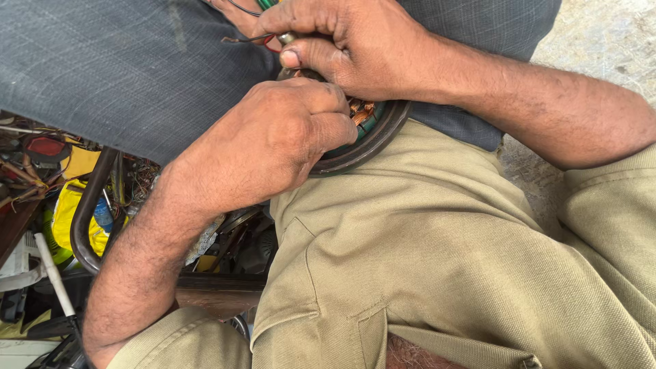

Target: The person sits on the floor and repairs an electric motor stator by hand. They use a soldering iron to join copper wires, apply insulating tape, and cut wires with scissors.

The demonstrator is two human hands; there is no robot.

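1. Head view, background: a rough grey concrete floor (601,41) shows at the upper right, and a heap of clutter (48,205) fills the lower left: tangled wires, a yellow bag, a red-capped piece and a white rod.
2. A dark curved metal tube (85,212), which looks like part of a chair frame, bends down beside the clutter.
3. The person's lap takes up most of the view: grey trousers (123,61) across the top and a khaki shirt (437,253) below and to the right.
4. A round motor stator (372,133) with a dark metal ring and copper windings rests on the lap at the top centre, mostly hidden under both hands.
5. The left hand (273,140) is curled into a loose fist, its knuckles pressed down on the stator's near edge; what its fingertips grip cannot be told.
6. The right hand (342,41) is closed just above it, thumb and forefinger pinching a small metal-tipped piece (285,38) against the windings.
7. Thin red and dark wires (246,39) run out from under the right hand toward the top edge.
8. The two hands touch each other over the stator.
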